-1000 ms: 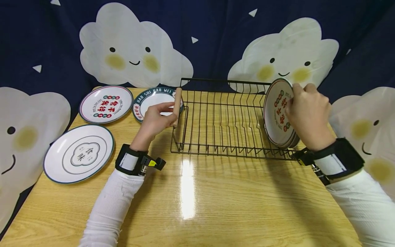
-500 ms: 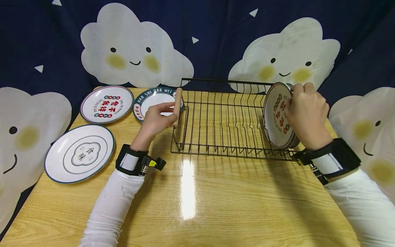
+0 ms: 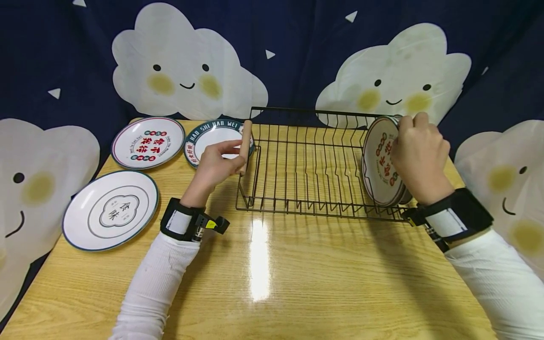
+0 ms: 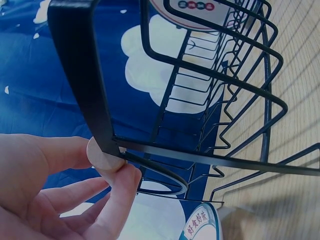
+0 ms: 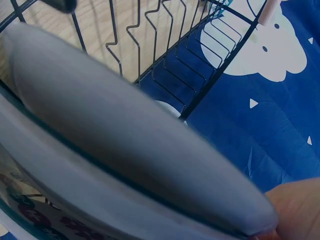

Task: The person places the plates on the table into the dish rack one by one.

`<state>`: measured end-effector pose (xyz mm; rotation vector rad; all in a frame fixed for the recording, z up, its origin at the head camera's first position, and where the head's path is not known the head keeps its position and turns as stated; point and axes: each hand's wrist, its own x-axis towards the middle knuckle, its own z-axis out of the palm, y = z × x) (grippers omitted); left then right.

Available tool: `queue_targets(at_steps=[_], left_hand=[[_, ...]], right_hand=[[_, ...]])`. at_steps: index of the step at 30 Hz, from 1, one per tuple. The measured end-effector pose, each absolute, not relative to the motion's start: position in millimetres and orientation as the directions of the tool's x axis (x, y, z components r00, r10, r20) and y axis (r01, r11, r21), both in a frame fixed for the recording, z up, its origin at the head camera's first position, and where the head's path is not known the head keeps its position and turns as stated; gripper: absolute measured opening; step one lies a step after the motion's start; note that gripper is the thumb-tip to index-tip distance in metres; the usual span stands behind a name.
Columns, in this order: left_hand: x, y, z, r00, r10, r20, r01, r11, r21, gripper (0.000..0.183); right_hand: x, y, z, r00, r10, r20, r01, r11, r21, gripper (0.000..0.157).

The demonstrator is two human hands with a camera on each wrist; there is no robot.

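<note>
My left hand (image 3: 216,165) pinches the wooden handle (image 3: 245,148) at the left end of a black wire dish rack (image 3: 257,204). In the left wrist view, the thumb and fingers close round that round handle (image 4: 106,162). At the rack's right end, my right hand (image 3: 420,153) grips the upper rim of a white plate (image 3: 379,165) with red characters. This plate stands on edge between the wires, tilted slightly, with more plates (image 3: 407,196) behind it to the right. The right wrist view shows a plate's pale side (image 5: 125,130) close up; most of the fingers are hidden there.
Left of the rack lie a plate (image 3: 148,143) with red characters, a green-rimmed plate (image 3: 216,134) partly behind my left hand, and a larger white plate (image 3: 97,226) with a grey flower outline. A dark blue cloud-patterned curtain (image 3: 293,56) hangs behind the wooden table (image 3: 323,283).
My right hand has moved slightly down and left, and the gripped plate sits a little lower in the rack. My left hand stays on the handle.
</note>
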<state>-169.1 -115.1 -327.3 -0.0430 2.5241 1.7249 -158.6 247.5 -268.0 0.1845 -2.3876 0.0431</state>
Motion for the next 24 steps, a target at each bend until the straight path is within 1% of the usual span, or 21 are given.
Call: queue_targets(at_steps=[5, 9, 15, 24], left_hand=[[-168.5, -114.9, -326.3, -0.996, 0.029, -0.084, -0.068, 0.364, 0.929, 0.048], [-168.2, -115.1, -325.6, -0.996, 0.037, -0.086, -0.067, 0.363, 0.930, 0.048], [-168.8, -115.5, -325.8, -0.994, 0.042, -0.098, -0.076, 0.368, 0.927, 0.048], [-169.1, -115.7, -326.2, -0.995, 0.048, -0.084, -0.061, 0.359, 0.931, 0.048]], right_hand=[[-159.3, 246.3, -269.4, -0.719, -0.142, 0.680, -0.147, 0.988, 0.052, 0.014], [-159.7, 245.7, -268.5, -0.730, -0.149, 0.668, -0.149, 0.987, 0.057, 0.013], [-159.9, 245.0, -268.0, -0.736, -0.145, 0.662, -0.159, 0.987, 0.040, 0.009], [-157.9, 242.5, -267.7, -0.732, -0.163, 0.661, -0.192, 0.981, 0.029, 0.012]])
